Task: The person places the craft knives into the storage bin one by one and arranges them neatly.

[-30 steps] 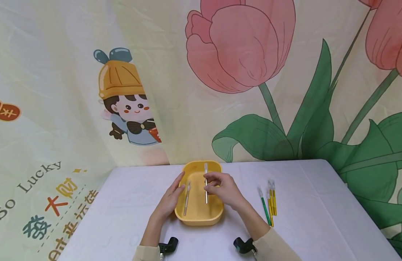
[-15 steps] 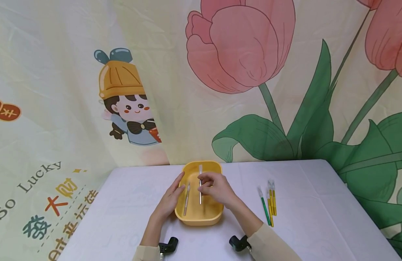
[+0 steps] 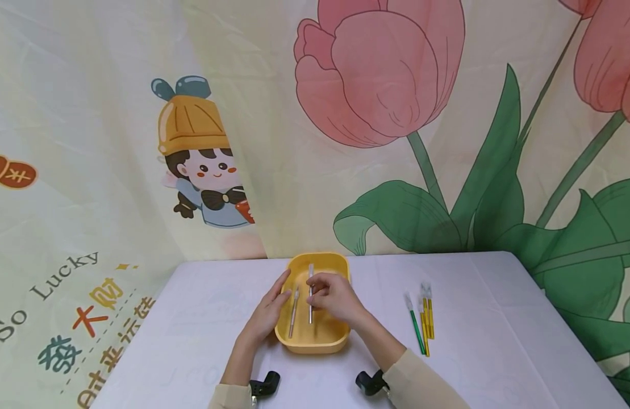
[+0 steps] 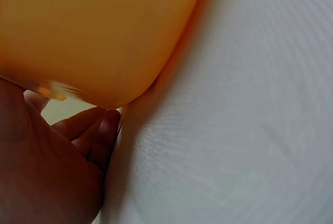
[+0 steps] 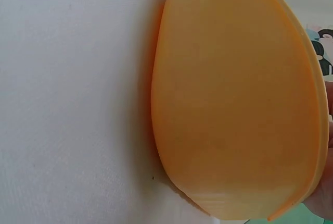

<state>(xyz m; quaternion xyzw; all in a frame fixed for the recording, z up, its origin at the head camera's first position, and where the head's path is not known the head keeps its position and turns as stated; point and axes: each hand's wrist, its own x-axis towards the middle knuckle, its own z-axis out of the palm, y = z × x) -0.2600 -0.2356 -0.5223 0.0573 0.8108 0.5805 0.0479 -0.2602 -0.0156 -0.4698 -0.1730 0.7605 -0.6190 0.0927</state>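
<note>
Pinching a silver tool over the yellow tray, lower centre, the right hand blocks part of its right rim! Left hand, fingers extended, touches its left side; another tool lies inside, coloured tools lower right.

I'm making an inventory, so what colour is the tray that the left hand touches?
Yellow: the tray shows best in the head view.

Passable gap between yellow tray and coloured tools, right forearm across near end
</note>
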